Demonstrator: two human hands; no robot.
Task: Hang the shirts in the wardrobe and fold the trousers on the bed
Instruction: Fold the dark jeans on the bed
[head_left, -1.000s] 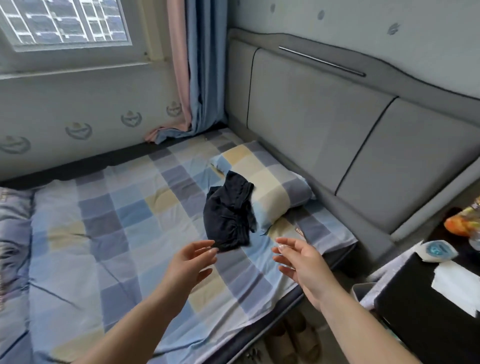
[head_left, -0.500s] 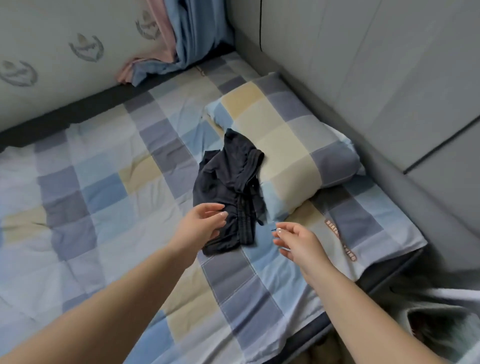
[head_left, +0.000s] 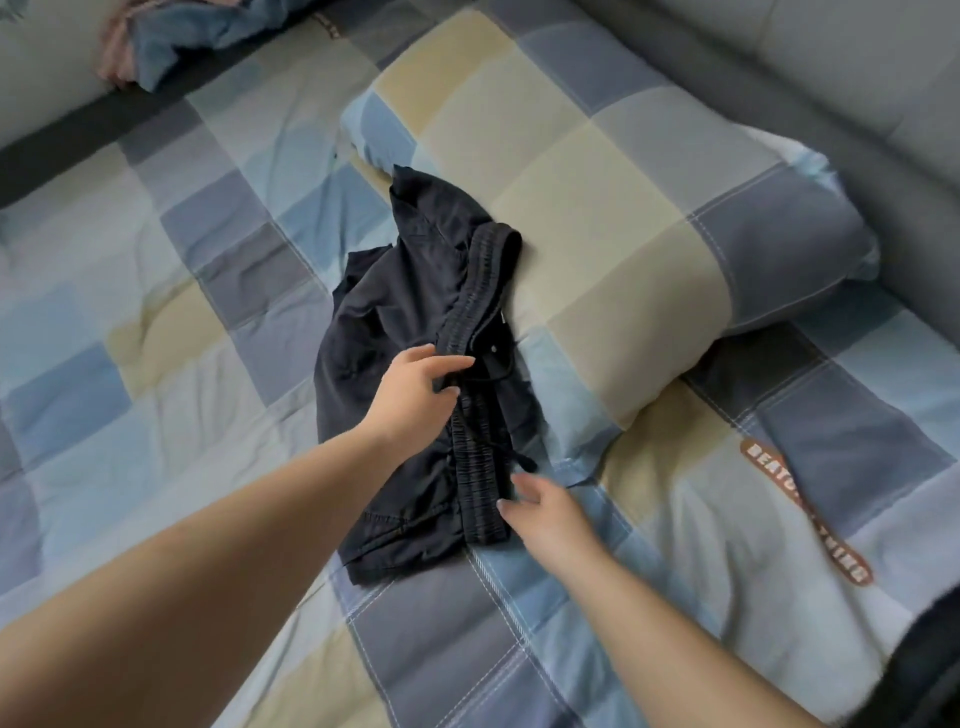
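Crumpled dark trousers (head_left: 395, 312) with an elastic drawstring waistband lie on the checked bedsheet (head_left: 182, 364), their upper part leaning against the pillow (head_left: 623, 234). My left hand (head_left: 415, 392) is on the middle of the waistband, with thumb and fingers closing round it. Lower down, my right hand (head_left: 543, 512) reaches the near end of the waistband, its fingers straight and touching the fabric.
The grey padded headboard (head_left: 857, 78) runs along the top right behind the pillow. A blue and pink curtain hem (head_left: 171, 47) bunches on the bed's far side by the wall. The bed's near edge drops away at the lower right.
My view has dropped and moved in on the bed. Both hands have gone forward from above the sheet onto the trousers, the left one taking hold of the waistband.
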